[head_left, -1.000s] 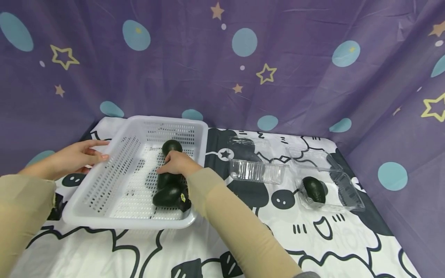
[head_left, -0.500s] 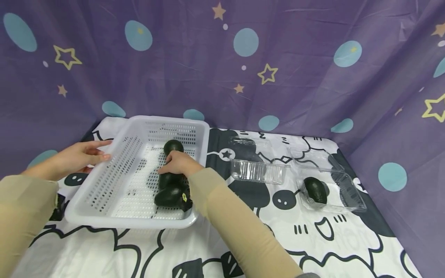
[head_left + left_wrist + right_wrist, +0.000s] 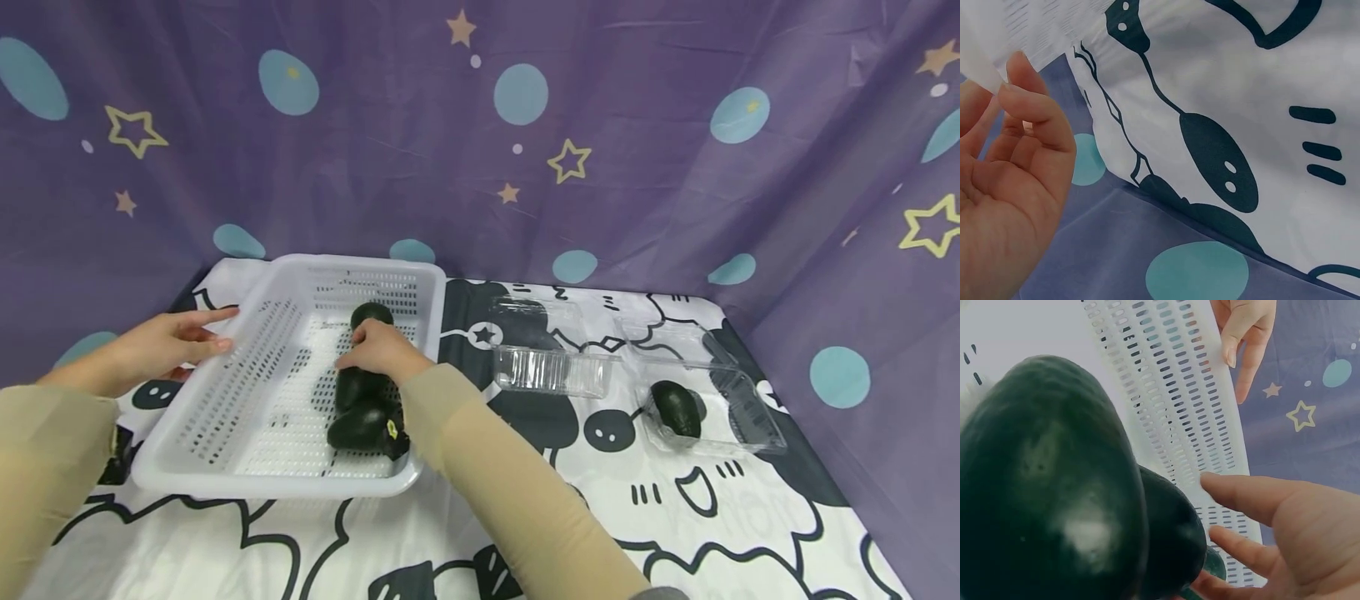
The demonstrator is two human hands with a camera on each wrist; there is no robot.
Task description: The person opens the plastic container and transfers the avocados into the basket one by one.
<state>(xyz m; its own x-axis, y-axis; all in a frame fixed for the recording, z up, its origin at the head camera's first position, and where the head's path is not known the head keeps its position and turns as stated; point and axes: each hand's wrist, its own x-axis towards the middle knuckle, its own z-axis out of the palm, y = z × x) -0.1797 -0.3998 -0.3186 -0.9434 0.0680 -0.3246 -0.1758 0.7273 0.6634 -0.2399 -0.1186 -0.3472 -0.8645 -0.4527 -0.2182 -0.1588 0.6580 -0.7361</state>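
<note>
A white perforated basket [image 3: 258,482] stands on the left of the table with several dark green avocados along its right side. My left hand [image 3: 161,348] holds the basket's left rim, fingertips at its edge in the left wrist view. Inside, my right hand [image 3: 382,350] lies over the avocados, between the back avocado [image 3: 372,313] and the middle avocado [image 3: 357,388]. The right wrist view shows its fingers fairly straight, the lowest one touching an avocado [image 3: 1175,531]. The front avocado [image 3: 354,429] bears no hand. My right hand partly hides the avocados behind it.
To the right lie a clear plastic tray [image 3: 551,372] and an opened clear plastic clamshell [image 3: 738,408] with one avocado [image 3: 677,408] in it. A patterned white cloth [image 3: 600,517] covers the table. A purple curtain [image 3: 420,167] hangs behind and at the right.
Within the basket, my right hand and the back avocado have shifted very slightly toward the back. My left hand stays at the rim. The head view has moved a little.
</note>
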